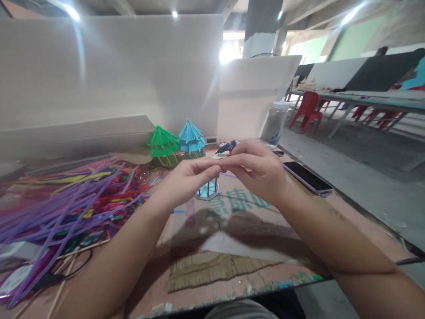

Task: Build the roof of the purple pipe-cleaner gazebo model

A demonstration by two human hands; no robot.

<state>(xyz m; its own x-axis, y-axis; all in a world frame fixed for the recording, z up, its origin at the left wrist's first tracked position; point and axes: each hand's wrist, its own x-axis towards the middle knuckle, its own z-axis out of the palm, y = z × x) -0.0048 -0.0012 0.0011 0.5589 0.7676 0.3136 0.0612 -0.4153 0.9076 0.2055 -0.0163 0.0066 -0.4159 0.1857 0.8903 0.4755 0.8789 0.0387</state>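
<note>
My left hand (195, 175) and my right hand (257, 166) meet above a cardboard sheet (245, 241). Their fingertips are pressed together; whatever lies between them is hidden. Just below the fingers stands a small octagonal base (207, 191), light blue with a pale purple rim and dark upright posts, its top covered by my hands. Behind my left hand are a green tiered-roof model (162, 144) and a light blue one (191, 136). A dark blue tool (226, 147), partly covered, lies behind my right fingers.
Purple, red and yellow fuzzy stems (76, 199) are heaped at left, with thin wooden sticks (63, 283). At right lie a phone (307, 177) and a clear jar (275, 124). Corrugated cardboard (212, 270) is near the front edge. White boards (109, 75) stand behind.
</note>
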